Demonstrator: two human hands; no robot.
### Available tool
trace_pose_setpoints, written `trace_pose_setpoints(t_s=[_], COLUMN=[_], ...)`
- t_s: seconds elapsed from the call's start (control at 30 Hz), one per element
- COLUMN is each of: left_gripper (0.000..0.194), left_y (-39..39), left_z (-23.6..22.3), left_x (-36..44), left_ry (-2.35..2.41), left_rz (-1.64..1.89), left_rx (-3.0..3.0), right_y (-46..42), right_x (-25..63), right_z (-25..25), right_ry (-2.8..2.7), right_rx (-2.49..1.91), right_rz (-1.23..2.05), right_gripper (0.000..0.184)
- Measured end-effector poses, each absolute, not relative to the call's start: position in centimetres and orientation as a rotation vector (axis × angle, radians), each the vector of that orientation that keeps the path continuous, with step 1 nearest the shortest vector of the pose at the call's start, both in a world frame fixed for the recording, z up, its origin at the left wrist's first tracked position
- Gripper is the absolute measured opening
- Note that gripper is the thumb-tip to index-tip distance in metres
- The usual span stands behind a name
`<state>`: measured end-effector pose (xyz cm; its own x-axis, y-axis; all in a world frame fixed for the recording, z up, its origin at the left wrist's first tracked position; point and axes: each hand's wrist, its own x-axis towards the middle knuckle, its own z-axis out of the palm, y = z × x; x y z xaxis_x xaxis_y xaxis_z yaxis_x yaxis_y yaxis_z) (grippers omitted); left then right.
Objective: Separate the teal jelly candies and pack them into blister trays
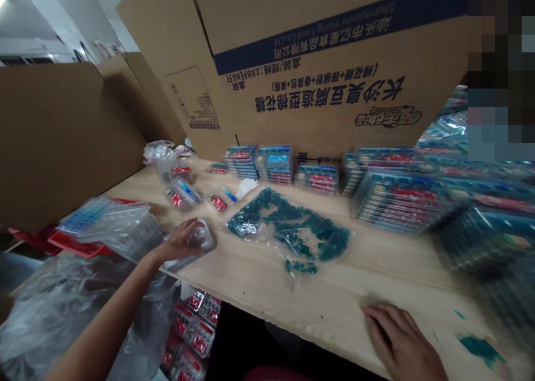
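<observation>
My left hand (pixel 183 240) reaches across the wooden table (pixel 292 292) and its fingers curl round a clear plastic blister pack (pixel 203 237) at the table's left edge. My right hand (pixel 401 339) rests palm down near the front edge, its fingers bent against the wood with nothing visible in them. Between the hands lies a clear bag of small teal pieces (pixel 292 233), partly spilled open.
Stacks of packed blister trays (pixel 393 200) line the back and right. A large printed cardboard box (pixel 317 63) looms behind. Loose packs (pixel 184 194), clear trays (pixel 108 219) and plastic bags (pixel 54 308) lie on the left. More packs (pixel 194 331) sit below the table edge.
</observation>
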<state>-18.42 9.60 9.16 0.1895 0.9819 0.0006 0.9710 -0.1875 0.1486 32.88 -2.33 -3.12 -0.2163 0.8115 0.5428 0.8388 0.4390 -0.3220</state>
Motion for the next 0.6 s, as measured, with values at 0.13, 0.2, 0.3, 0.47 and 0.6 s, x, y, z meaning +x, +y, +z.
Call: trace_pose_setpoints(t_s=[0.13, 0.2, 0.3, 0.47, 0.6], left_gripper=[0.062, 0.058, 0.051, 0.053, 0.055], left_y=[8.5, 8.6, 8.8, 9.0, 9.5], left_z=[8.2, 8.3, 8.7, 8.3, 7.4], left_x=[-18.9, -18.7, -18.7, -18.8, -19.2], left_ry=[1.792, 1.801, 1.791, 1.837, 1.824], left_rz=[0.344, 0.357, 0.357, 0.446, 0.611], left_rx=[2.315, 2.299, 2.306, 2.378, 2.421], right_y=[-2.4, -2.5, -2.6, -2.7, -3.0], right_x=[32.9, 32.9, 32.8, 32.2, 31.0], right_z=[-3.2, -3.3, -3.2, -2.1, -0.3], right_ry=[-2.041, -2.04, -2.033, -2.011, -1.977], right_rx=[-1.384, -1.377, -1.379, -1.453, -1.529], right_rz=[-0.057, -0.06, -0.058, -0.002, 0.087], right_gripper=[0.025, 0.025, 0.024, 0.02, 0.022])
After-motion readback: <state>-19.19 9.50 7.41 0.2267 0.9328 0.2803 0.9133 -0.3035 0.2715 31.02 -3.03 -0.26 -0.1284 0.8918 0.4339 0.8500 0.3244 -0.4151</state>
